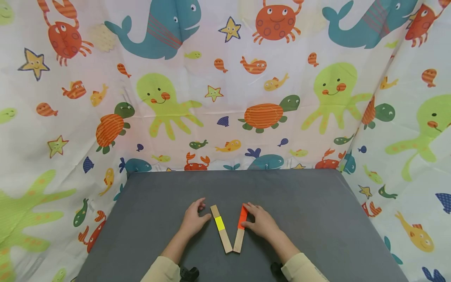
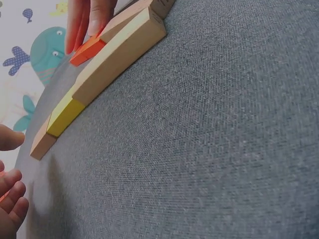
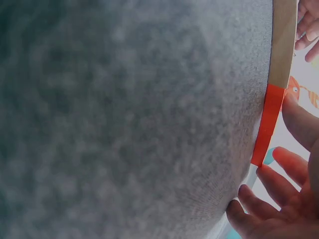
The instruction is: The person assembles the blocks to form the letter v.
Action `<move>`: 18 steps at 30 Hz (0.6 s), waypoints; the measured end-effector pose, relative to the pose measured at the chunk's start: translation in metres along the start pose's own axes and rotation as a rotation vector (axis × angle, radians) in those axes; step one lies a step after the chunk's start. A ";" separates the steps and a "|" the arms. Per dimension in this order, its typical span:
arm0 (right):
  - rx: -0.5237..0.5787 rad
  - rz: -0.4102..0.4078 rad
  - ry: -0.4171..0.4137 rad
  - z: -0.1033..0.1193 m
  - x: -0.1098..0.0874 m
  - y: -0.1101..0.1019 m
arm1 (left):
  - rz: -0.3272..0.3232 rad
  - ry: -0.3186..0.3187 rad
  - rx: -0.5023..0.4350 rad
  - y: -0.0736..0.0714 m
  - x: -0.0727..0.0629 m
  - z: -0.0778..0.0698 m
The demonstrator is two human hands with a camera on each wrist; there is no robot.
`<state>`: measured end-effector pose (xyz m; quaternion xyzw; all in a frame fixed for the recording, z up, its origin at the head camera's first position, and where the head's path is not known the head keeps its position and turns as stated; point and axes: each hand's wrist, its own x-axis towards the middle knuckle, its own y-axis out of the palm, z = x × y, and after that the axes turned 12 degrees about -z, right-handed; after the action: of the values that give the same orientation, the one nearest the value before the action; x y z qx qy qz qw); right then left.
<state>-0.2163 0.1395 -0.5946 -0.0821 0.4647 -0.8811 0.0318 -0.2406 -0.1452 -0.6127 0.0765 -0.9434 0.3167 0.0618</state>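
Two rows of blocks form a V on the grey tabletop, their near ends meeting. The left row has a small plain wooden block (image 1: 214, 212) at its far end, a yellow block (image 1: 220, 223) and a longer wooden block (image 1: 226, 241). In the right row, an orange block (image 3: 267, 124) adjoins a plain wooden block (image 1: 238, 240). My right hand (image 1: 262, 221) holds the orange block, thumb near its lower end and a fingertip at its far end. Beside the left row, my left hand (image 1: 192, 220) holds nothing, its fingers loosely bent and apart from the blocks.
Grey cloth covers the table (image 1: 169, 188). A white curtain (image 1: 218, 109) printed with sea animals hangs behind and along both sides. Dark wrist straps (image 1: 189, 273) show below the sleeves.
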 end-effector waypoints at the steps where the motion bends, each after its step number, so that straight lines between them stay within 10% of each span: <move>1: 0.000 -0.001 0.006 -0.001 0.000 0.000 | -0.002 0.000 -0.007 0.000 0.000 0.000; 18: 0.081 -0.185 -0.060 -0.012 0.006 -0.024 | -0.056 0.031 0.075 -0.038 -0.013 0.006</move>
<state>-0.2237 0.1616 -0.5807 -0.1499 0.4179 -0.8955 -0.0325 -0.2217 -0.1775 -0.5978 0.1003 -0.9272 0.3513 0.0823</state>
